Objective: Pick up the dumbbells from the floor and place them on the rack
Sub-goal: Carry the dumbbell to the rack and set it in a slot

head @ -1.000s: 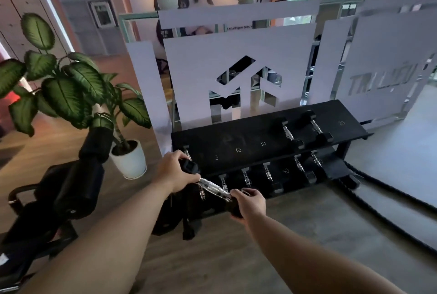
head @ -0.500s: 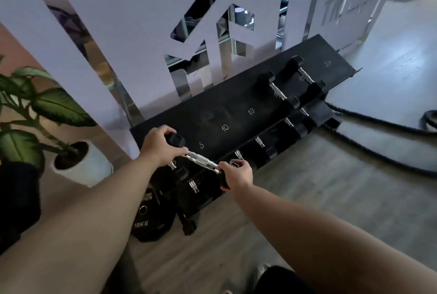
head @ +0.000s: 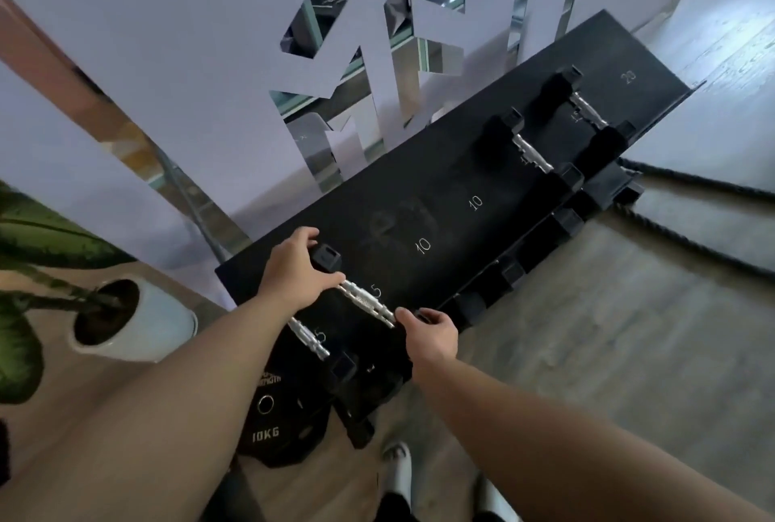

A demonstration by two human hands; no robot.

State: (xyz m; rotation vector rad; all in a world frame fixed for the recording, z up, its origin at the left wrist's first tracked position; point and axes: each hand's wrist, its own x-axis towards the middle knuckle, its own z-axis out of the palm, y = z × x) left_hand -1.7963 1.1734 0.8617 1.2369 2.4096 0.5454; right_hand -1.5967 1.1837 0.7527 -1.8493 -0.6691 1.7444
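The step in hand is seating a dumbbell (head: pixel 365 302) on the top shelf of the rack (head: pixel 453 228), at the slot marked 5 near the rack's left end.

**Procedure, as judged from this view**
1. Keep both ends level so that the 2 heads meet the shelf together.
2. Line the handle up across the shelf, parallel to the second dumbbell (head: pixel 312 339) that lies just left of it on the rack.
3. Lower until the shelf takes the weight, then free the fingers from the heads one hand at a time.
4. Keep the fingertips off the underside of the heads; that is the likely pinch point.

**Hands**
- Left hand (head: pixel 293 274): curled over the rear head, fingers wrapped round its top and side. It grips that head.
- Right hand (head: pixel 434 335): cupped over the front head at the rack's front edge, fingers bent, thumb toward the handle. It grips that head, which is almost wholly hidden.

**Dumbbell**
- Small, with black block-shaped heads and a bright metal handle, knurled at the middle.
- It sits over the printed 5; whether it already touches the shelf cannot be told.

**Rack**
- Black, sloped, with white numerals 5, 10 and 20 running rightward.
- 2 larger dumbbells (head: pixel 528 148) rest toward its right end; the 10 slots between are bare.
- A lower shelf shows more black heads along the rack's front.
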